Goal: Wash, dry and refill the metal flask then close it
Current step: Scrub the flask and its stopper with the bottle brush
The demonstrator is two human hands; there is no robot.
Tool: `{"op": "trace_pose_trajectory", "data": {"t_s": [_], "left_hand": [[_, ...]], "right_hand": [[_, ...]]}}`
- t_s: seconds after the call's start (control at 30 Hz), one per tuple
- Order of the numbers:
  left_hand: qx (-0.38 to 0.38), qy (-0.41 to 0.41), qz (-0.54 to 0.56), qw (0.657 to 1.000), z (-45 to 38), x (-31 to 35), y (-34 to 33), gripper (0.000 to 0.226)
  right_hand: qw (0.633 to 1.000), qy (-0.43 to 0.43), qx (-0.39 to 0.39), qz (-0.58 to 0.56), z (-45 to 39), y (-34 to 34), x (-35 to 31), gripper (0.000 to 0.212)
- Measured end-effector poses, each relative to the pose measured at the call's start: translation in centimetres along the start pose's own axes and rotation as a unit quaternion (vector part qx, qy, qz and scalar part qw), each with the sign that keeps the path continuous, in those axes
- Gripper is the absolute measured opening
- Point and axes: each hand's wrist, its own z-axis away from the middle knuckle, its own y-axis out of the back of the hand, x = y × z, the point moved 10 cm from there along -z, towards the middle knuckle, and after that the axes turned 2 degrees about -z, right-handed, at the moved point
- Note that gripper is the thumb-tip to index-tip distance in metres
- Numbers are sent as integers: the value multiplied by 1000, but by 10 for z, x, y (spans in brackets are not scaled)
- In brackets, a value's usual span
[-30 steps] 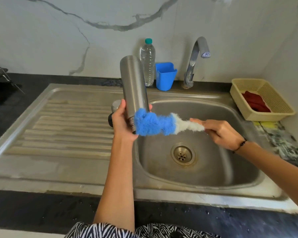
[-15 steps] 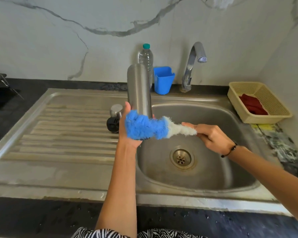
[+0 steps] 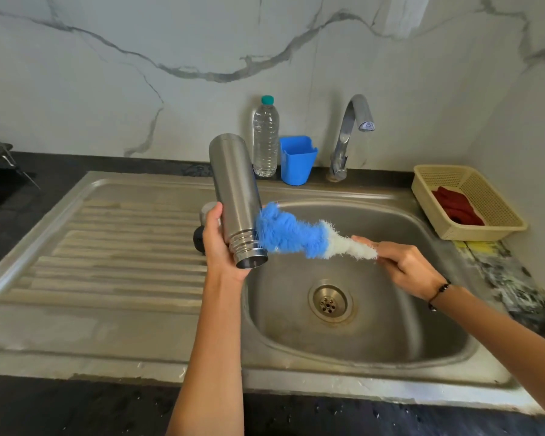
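Compared with the earlier frames, the brush (image 3: 291, 232) is now lying against the side of the flask (image 3: 236, 196) beside its threaded neck rather than across the mouth, and the open mouth is now showing, tipped down toward the person.

The left hand (image 3: 216, 243) is gripping the flask near the neck, fingers curled round the body, holding it inverted and tilted over the left edge of the sink (image 3: 375, 338). The right hand (image 3: 406, 265) is pinching the brush by its white end, with the blue bristles touching the flask's outer wall.

The task is judged to be in the washing stage: the outside is being scrubbed. No water is running from the tap (image 3: 351, 133). The lid (image 3: 202, 228) is resting on the draining board, partly hidden behind the left hand. Rinsing, drying, refilling and closing are all remaining. The red cloth (image 3: 456, 206) in the basket (image 3: 428, 184) and the water bottle (image 3: 266, 138) are standing by, untouched.
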Motion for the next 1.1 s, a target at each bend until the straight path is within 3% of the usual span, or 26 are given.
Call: {"op": "trace_pose_trajectory", "data": {"t_s": [0.1, 0.23, 0.37, 0.47, 0.57, 0.7, 0.83, 0.9, 1.0, 1.1], "left_hand": [[-17, -1, -3, 1000, 4, -3, -13, 62], [-17, -13, 33, 999, 4, 2, -13, 48], [-17, -18, 58, 998, -1, 5, -7, 54], [-25, 0, 59, 998, -1, -2, -8, 66], [-26, 15, 20, 999, 1, -3, -10, 67], [-3, 15, -46, 999, -1, -4, -4, 86], [-57, 54, -5, 997, 2, -11, -17, 39], [-64, 53, 3, 997, 2, -13, -14, 34], [-49, 49, 39, 997, 4, -11, -11, 68], [-55, 48, 39, 997, 5, -9, -19, 63]], "right_hand": [[1000, -7, 6, -17, -12, -3, -12, 39], [999, 14, 5, -30, -11, 2, -18, 38], [1000, -6, 15, -27, -4, 5, -9, 35], [1000, 10, -4, -29, -12, -4, -23, 44], [999, 4, -31, -10, -5, -9, -15, 54], [999, 0, -25, -21, 3, -5, -10, 50], [999, 31, -19, -31, -8, -10, -22, 50], [999, 40, -17, -24, -8, -10, -21, 48], [1000, 26, -18, 3, 5, -6, -9, 51], [1000, 21, -10, -9, -2, -8, -17, 53]]}}
